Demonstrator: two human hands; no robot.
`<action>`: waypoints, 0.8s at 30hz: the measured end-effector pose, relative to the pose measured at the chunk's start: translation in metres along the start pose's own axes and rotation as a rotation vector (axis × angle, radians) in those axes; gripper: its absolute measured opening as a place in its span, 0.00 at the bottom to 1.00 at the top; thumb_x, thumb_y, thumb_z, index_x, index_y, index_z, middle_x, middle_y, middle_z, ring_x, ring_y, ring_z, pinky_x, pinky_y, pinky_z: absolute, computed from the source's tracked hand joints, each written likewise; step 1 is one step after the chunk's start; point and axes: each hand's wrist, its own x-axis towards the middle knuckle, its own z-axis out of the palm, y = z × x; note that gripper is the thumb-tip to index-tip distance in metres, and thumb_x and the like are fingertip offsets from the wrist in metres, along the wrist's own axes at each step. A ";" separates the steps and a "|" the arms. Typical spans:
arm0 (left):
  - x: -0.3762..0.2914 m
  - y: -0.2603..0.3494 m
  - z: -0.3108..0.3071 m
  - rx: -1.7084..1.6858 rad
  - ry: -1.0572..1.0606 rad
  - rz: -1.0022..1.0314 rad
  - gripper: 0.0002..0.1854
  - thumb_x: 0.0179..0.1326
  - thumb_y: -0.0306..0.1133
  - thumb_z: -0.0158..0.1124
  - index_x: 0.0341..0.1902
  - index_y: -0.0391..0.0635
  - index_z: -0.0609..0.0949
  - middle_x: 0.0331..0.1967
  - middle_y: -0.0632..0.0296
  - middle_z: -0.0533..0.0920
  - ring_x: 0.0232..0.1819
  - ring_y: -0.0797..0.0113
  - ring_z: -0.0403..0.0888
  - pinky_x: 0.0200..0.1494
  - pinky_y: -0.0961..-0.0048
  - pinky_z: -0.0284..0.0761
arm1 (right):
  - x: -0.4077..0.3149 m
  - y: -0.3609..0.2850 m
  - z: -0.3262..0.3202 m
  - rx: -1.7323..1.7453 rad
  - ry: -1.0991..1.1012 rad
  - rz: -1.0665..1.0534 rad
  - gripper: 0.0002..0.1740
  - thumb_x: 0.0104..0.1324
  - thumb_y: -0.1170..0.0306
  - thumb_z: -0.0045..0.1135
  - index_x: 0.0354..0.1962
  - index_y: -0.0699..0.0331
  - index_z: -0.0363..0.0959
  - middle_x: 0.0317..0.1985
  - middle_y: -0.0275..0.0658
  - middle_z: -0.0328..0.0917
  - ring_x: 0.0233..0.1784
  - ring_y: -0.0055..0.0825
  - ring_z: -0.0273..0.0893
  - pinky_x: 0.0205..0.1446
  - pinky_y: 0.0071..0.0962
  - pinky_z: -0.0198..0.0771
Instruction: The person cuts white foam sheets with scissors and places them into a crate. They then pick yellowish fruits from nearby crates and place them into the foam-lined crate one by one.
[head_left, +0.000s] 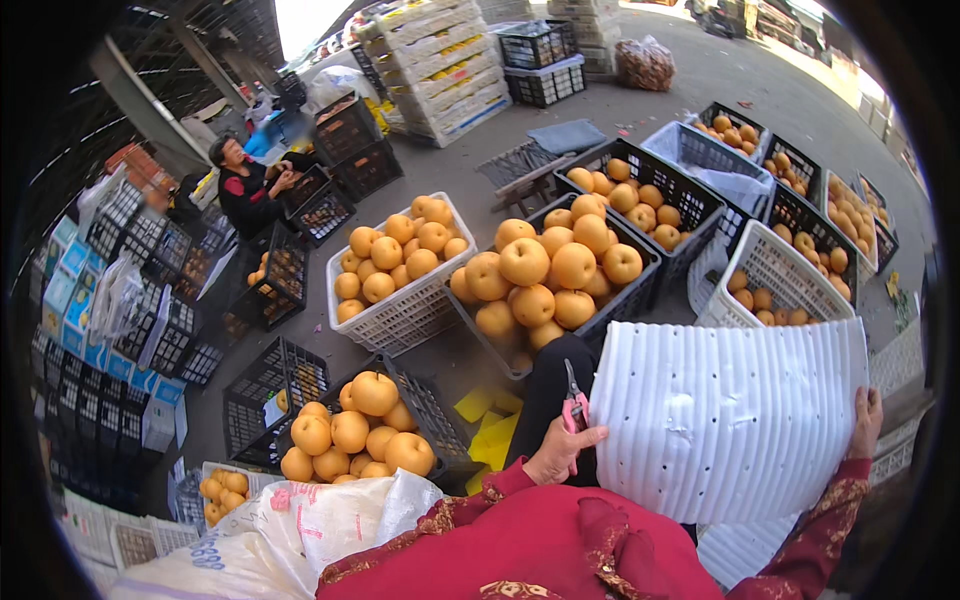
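A white ribbed foam sheet (727, 420), dotted with small holes, is spread in front of me at the right. My left hand (555, 454) grips pink-handled pruning shears (575, 411), blades pointing up, while its thumb presses on the sheet's left edge. At the opposite edge, my right hand (867, 421) holds the sheet with its fingers. More ribbed foam (742, 551) shows underneath, near my lap. Just beyond my knee, round russet Asian pears (525, 262) are heaped in a black plastic crate (634, 291).
Pears also fill a white crate (390, 322) and a black crate (424, 409) at left. A white woven sack (300, 532) lies beside me. A tilted white crate (795, 262) stands beyond the sheet. A seated person (244, 187) is among crates farther off, near stacked pale crates (442, 67).
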 end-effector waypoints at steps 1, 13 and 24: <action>-0.001 -0.004 -0.002 0.105 0.154 -0.021 0.12 0.56 0.27 0.71 0.39 0.47 0.76 0.30 0.73 0.76 0.29 0.83 0.70 0.31 0.83 0.66 | 0.001 -0.004 0.004 0.021 -0.068 -0.026 0.11 0.72 0.66 0.50 0.40 0.66 0.71 0.34 0.30 0.74 0.36 0.13 0.66 0.39 0.17 0.64; 0.025 -0.019 -0.004 0.381 -0.007 -0.014 0.19 0.56 0.26 0.70 0.50 0.37 0.76 0.41 0.65 0.78 0.41 0.75 0.73 0.48 0.74 0.69 | -0.036 0.012 -0.021 -0.338 0.081 0.008 0.18 0.67 0.60 0.57 0.45 0.66 0.74 0.35 0.32 0.78 0.38 0.19 0.72 0.45 0.22 0.68; 0.060 -0.003 0.091 0.945 -0.518 -0.109 0.17 0.57 0.32 0.68 0.45 0.35 0.76 0.34 0.68 0.76 0.37 0.78 0.68 0.42 0.79 0.68 | -0.348 0.167 -0.072 0.135 0.163 0.750 0.14 0.64 0.67 0.62 0.44 0.65 0.73 0.39 0.28 0.77 0.41 0.12 0.72 0.49 0.17 0.68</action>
